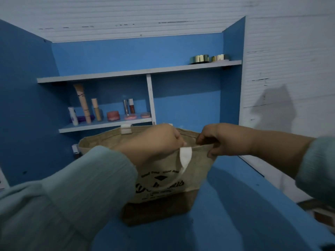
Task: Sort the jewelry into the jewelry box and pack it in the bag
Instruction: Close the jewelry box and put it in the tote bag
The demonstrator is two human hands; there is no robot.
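Note:
A tan jute bag (163, 192) with black print and a white handle stands upright on the blue table (226, 214). My left hand (155, 140) grips the bag's near top edge close to the white handle. My right hand (224, 138) pinches the same edge at its right corner. Both hands hold the bag's mouth. The inside of the bag is hidden from view, and no jewelry box or jewelry shows.
Behind the bag, a lower shelf (105, 124) carries several cosmetic tubes and small jars. An upper shelf (137, 71) bears two gold tins (208, 58) at its right end. A white slatted wall (290, 69) rises on the right.

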